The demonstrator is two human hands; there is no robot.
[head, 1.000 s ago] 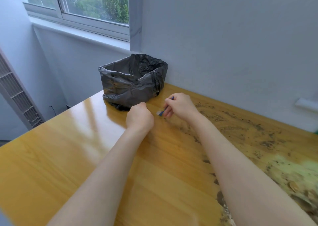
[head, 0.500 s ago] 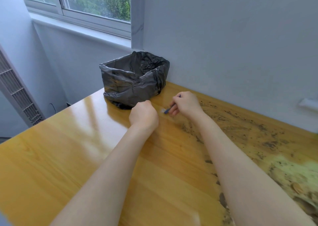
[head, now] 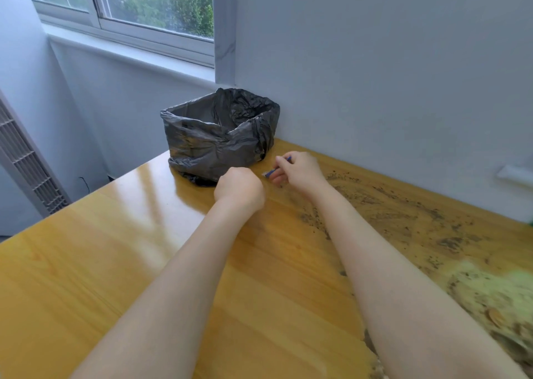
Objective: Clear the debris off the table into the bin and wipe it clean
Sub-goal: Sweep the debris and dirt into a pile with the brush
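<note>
A bin lined with a crumpled black bag [head: 219,136] stands on the wooden table [head: 115,248] at its far corner against the wall. Just in front of the bin, my left hand [head: 239,189] is curled into a fist with its back towards me; its palm side is hidden. To its right, my right hand [head: 302,170] pinches a small blue and white scrap [head: 271,172] just above the tabletop, close to the bin's base. Dark crumbs and dirt [head: 403,214] are smeared across the right half of the table.
A pale yellow-green heap of debris with brown flakes [head: 490,289] lies at the table's right edge. The white wall runs along the far side of the table. A window and a vented white unit [head: 26,165] are at the left, beyond the table.
Both hands stayed almost in place in front of the bin. The right hand kept its pinch on the blue scrap and lifted slightly.
</note>
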